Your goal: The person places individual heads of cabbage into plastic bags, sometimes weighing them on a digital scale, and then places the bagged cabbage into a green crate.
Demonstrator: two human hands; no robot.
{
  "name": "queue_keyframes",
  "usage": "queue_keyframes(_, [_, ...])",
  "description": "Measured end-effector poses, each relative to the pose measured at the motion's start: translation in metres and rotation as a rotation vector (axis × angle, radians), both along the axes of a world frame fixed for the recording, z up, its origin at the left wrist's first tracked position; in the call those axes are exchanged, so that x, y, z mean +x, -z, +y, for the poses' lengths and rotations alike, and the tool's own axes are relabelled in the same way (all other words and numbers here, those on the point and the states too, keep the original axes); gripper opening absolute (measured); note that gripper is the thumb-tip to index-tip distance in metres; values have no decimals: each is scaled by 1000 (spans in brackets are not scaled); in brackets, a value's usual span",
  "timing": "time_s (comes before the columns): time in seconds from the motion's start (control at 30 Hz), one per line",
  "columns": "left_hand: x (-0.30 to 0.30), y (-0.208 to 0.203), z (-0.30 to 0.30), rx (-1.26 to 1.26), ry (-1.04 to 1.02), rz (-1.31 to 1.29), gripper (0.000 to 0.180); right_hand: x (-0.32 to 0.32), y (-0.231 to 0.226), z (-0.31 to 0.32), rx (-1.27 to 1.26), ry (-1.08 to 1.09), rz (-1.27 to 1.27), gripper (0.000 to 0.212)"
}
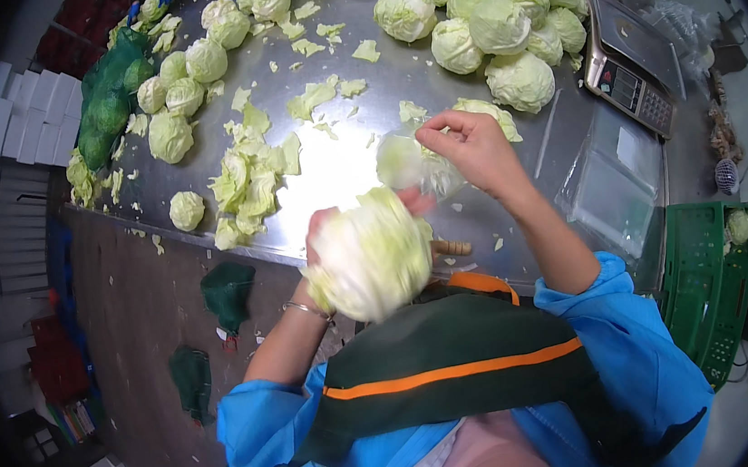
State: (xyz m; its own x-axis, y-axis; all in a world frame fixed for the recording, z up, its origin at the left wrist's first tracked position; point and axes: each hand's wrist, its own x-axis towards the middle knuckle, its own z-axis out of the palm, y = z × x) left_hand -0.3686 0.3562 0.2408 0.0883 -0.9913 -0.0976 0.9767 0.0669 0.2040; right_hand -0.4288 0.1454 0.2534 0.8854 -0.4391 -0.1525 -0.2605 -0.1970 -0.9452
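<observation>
Cabbage [368,261]: held at the worktop [324,189]'s near edge.
Left hand [317,231]: grip curved around the cabbage, presumably so its weight is supported.
Right hand [475,152]: fingertips pressed together, clear bag [443,177] seemingly pinched.

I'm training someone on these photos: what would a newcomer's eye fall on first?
Probably the large, blurred cabbage near the middle, held in the left hand. Next, the pile of cabbages at the upper right, just left of the scale. The white glare on the steel table, right of the loose leaves, also stands out.
</observation>
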Motion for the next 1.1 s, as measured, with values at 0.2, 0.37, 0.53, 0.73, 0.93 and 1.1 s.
queue_keyframes(0.2, [-2,28,-39,195,-298,171,69,-9,-15,19,571,266,-159,20])
queue_keyframes(0.37, [-16,36,-23,244,-54,215,71,-14,18,2,470,378,-280,15])
queue_keyframes(0.53, [21,11,-24,660,3,-266,67,-23,22,15,598,222,-230,12])
queue_keyframes(0.73, [30,50,-38,354,-142,-78,75,-27,26,19,618,16,-125,13])
queue_keyframes(0.93, [-9,71,4,86,-581,178,80,-42,14,-34,-407,87,-363,12])
queue_keyframes(1.1, [-5,-7,16,-32,-441,-243,118,-36,-6,-15,-158,62,-115,11])
